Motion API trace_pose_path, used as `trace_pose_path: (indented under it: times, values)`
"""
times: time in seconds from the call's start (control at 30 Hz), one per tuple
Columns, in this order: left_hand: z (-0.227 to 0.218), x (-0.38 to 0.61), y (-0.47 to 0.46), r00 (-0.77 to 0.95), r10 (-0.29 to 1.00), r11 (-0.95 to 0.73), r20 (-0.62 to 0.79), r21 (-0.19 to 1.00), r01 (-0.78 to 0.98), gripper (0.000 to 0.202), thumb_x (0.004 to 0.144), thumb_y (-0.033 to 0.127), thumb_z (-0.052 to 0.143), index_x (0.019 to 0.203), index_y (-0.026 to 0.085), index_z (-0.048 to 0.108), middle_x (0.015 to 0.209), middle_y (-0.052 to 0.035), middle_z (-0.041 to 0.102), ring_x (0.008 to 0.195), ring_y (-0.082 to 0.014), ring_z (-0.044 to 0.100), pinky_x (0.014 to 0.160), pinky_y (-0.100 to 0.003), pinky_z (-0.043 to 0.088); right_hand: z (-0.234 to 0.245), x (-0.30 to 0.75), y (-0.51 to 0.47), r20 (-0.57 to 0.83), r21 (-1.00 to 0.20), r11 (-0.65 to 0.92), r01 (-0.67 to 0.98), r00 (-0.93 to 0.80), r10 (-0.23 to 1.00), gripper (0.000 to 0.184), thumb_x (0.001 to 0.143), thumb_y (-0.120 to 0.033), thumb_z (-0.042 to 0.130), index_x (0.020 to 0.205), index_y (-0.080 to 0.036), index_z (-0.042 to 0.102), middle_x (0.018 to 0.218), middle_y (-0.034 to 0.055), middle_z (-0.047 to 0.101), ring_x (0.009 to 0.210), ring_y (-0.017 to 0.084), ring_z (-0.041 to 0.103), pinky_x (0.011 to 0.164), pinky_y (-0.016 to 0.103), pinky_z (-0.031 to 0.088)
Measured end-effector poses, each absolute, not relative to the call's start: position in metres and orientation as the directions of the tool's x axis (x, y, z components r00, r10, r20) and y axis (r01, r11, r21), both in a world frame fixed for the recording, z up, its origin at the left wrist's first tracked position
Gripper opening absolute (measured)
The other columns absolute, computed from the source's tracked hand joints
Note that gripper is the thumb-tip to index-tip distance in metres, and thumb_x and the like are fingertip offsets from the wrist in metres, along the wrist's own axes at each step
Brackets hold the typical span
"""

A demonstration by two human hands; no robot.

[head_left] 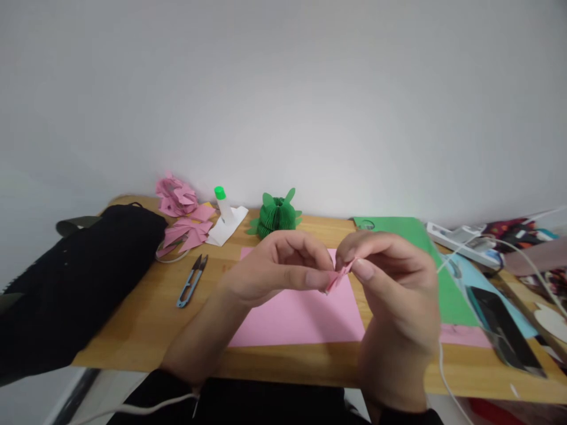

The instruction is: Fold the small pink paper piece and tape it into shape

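1. Pinching the folded pink paper piece (340, 276) from both sides: left hand (274, 268) at 9 o'clock, right hand (394, 295) at 3 o'clock, above the pink sheet (301, 316).
2. Handling (judged): light, thin, crease-prone; grip folded edges with fingertips only.

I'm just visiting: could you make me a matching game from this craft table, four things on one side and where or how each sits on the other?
Things
1. small pink fold
2. snips
3. glue bottle
4. black cloth

Places
a. heaped on the table at its left end
b. pinched between left hand and right hand
c. standing, green cap on top
d. lying flat, left of the pink sheet

Pairs: 1-b, 2-d, 3-c, 4-a
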State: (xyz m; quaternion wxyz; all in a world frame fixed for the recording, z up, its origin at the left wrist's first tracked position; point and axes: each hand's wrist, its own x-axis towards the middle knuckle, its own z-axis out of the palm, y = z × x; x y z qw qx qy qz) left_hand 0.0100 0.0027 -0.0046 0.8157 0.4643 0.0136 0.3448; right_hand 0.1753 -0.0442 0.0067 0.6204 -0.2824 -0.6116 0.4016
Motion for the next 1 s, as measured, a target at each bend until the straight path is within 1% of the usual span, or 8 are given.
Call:
trace_pose_path:
  times: [0.07,0.27,0.37,0.47,0.67,0.8,0.9,1.0]
  values:
    - [-0.0044,0.0099,0.0028,0.766,0.565,0.33,0.306,0.767,-0.55,0.004,0.078,0.019,0.078,0.08,0.02,0.075,0.07,0.0008,0.066,0.069,-0.0075,0.059,0.07,-0.019,0.047,0.0064,0.1758,-0.0445,0.535,-0.839,0.518,-0.167,-0.079,0.841,0.01,0.085,-0.014,0.069,0.089,-0.023,0.073,0.077,-0.0019,0.069,0.074,0.01,0.064,0.069,0.024,0.054]
    - [-0.0035,0.0094,0.0023,0.756,0.567,0.314,0.328,0.762,-0.566,0.004,0.08,0.021,0.076,0.085,0.022,0.077,0.072,0.0002,0.068,0.072,-0.0084,0.061,0.072,-0.02,0.049,0.0074,0.1778,-0.0421,0.544,-0.835,0.528,-0.155,-0.085,0.835,0.007,0.085,-0.017,0.07,0.087,-0.023,0.073,0.074,-0.0013,0.068,0.071,0.011,0.064,0.063,0.025,0.053]
    - [-0.0039,0.0088,0.0023,0.75,0.572,0.3,0.331,0.767,-0.567,0.006,0.08,0.024,0.077,0.086,0.023,0.077,0.071,0.0006,0.068,0.073,-0.0086,0.061,0.073,-0.021,0.05,0.0078,0.1777,-0.0411,0.548,-0.831,0.532,-0.161,-0.083,0.832,0.008,0.085,-0.017,0.07,0.088,-0.023,0.074,0.074,-0.0012,0.069,0.071,0.011,0.064,0.064,0.025,0.054]
    - [-0.0038,0.0087,0.0021,0.751,0.563,0.295,0.344,0.766,-0.572,0.007,0.079,0.023,0.078,0.086,0.023,0.077,0.071,0.0013,0.068,0.074,-0.0079,0.061,0.075,-0.02,0.05,0.0081,0.1771,-0.0411,0.557,-0.826,0.538,-0.166,-0.091,0.826,0.009,0.085,-0.017,0.069,0.089,-0.023,0.074,0.075,-0.0011,0.069,0.072,0.011,0.065,0.066,0.025,0.055]
    - [-0.0027,0.0095,0.0011,0.741,0.582,0.289,0.335,0.766,-0.573,0.002,0.08,0.022,0.077,0.082,0.023,0.076,0.07,0.0019,0.068,0.07,-0.0071,0.061,0.072,-0.019,0.05,0.0084,0.1776,-0.0399,0.569,-0.819,0.544,-0.183,-0.13,0.812,0.01,0.086,-0.016,0.068,0.091,-0.023,0.073,0.078,-0.0008,0.07,0.075,0.011,0.066,0.062,0.024,0.055]
    - [-0.0019,0.0081,-0.0009,0.723,0.608,0.258,0.329,0.779,-0.572,0.002,0.08,0.022,0.077,0.079,0.021,0.075,0.07,0.0016,0.068,0.069,-0.007,0.061,0.07,-0.019,0.05,0.0073,0.1784,-0.0387,0.592,-0.804,0.566,-0.185,-0.149,0.792,0.012,0.086,-0.015,0.068,0.093,-0.022,0.073,0.081,-0.0011,0.07,0.08,0.01,0.067,0.069,0.023,0.056]
    - [-0.0008,0.0073,-0.0033,0.694,0.638,0.203,0.334,0.796,-0.57,0.004,0.083,0.018,0.073,0.079,0.019,0.074,0.07,0.0018,0.068,0.07,-0.0063,0.062,0.073,-0.019,0.051,0.0053,0.1768,-0.038,0.574,-0.817,0.56,-0.136,-0.104,0.812,0.012,0.085,-0.017,0.069,0.096,-0.022,0.073,0.085,-0.0001,0.07,0.08,0.011,0.065,0.072,0.024,0.056]
    - [0.0003,0.0079,-0.0059,0.609,0.713,0.112,0.347,0.802,-0.587,0.008,0.083,0.012,0.071,0.08,0.019,0.075,0.07,0.003,0.068,0.07,-0.0046,0.061,0.072,-0.016,0.051,0.0037,0.1724,-0.0375,0.575,-0.816,0.575,-0.059,0.021,0.818,0.02,0.081,-0.016,0.073,0.1,-0.022,0.071,0.087,0.0003,0.07,0.078,0.012,0.064,0.07,0.025,0.055]
